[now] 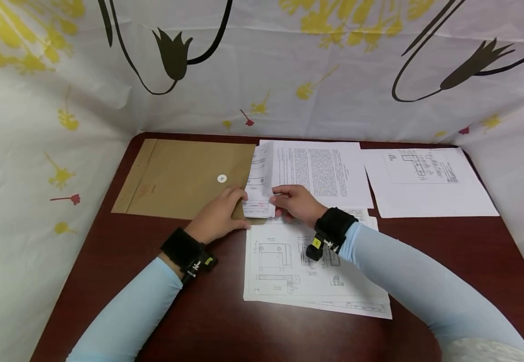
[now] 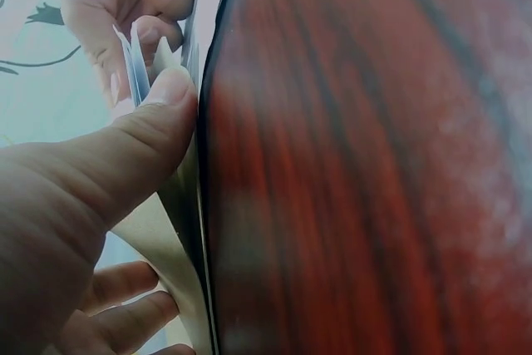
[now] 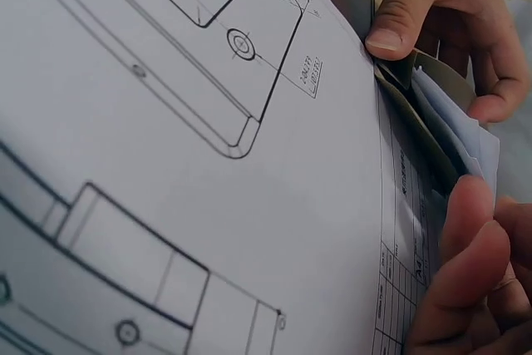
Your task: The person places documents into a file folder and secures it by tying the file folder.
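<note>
Paper is the stuff in hand: a thin folded bundle of white printed sheets (image 1: 260,187) stands between the 2 hands near the middle of the dark red wooden desk (image 1: 189,311), at the right edge of the flat brown kraft envelope (image 1: 185,177). The left hand (image 1: 219,215) rests on the envelope, thumb pressed to its open edge; the right hand (image 1: 294,202) pinches the bundle's lower corner, fingers curled on it. Such sheets look light, limp and easily creased, so a hold near the leading edge seems best. Beneath lies a white sheet with a technical drawing (image 1: 289,261); 2 more printed sheets (image 1: 425,181) lie toward the far right corner.
</note>
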Available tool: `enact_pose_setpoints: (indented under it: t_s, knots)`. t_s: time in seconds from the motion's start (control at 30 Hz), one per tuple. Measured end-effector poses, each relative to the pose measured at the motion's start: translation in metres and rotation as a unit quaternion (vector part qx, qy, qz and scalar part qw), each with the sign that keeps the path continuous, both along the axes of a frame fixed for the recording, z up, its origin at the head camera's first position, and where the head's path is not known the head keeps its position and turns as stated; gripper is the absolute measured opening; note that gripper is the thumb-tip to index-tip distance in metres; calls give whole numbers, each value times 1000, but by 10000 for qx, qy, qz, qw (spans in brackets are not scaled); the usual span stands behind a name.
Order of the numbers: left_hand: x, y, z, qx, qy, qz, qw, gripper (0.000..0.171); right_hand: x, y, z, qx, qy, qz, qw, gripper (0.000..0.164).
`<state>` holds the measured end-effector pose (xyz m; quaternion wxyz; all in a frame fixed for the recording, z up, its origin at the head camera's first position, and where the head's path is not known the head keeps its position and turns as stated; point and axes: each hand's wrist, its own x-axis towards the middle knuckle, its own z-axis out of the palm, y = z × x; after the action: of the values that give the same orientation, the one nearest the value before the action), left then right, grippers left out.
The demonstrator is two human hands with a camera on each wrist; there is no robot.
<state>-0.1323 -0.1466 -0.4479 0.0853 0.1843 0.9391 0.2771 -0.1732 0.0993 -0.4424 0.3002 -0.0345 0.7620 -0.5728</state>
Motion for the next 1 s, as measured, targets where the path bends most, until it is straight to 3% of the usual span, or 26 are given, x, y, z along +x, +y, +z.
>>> enact_pose_setpoints:
  t_s: [0.3,0.5,0.8,0.93,1.0]
  knots:
    - [0,2,4,-54,49,-9,10000,65,-3,-7,3,257,97,173,9995,44]
    - [-1,2,4,-57,41,-10,10000,64,-8,-15,5,648,449,347,9963,40]
    - [0,3,5,-43,31,-14,10000,63,-14,-27,20,1559,1227,885,9761,19]
    - [1,3,4,-37,24,-19,10000,62,-18,-33,25,1964,1477,1163,9623,11]
    - [1,3,4,-31,12,-11,10000,62,-21,-36,27,2200,1586,1333,9532,15]
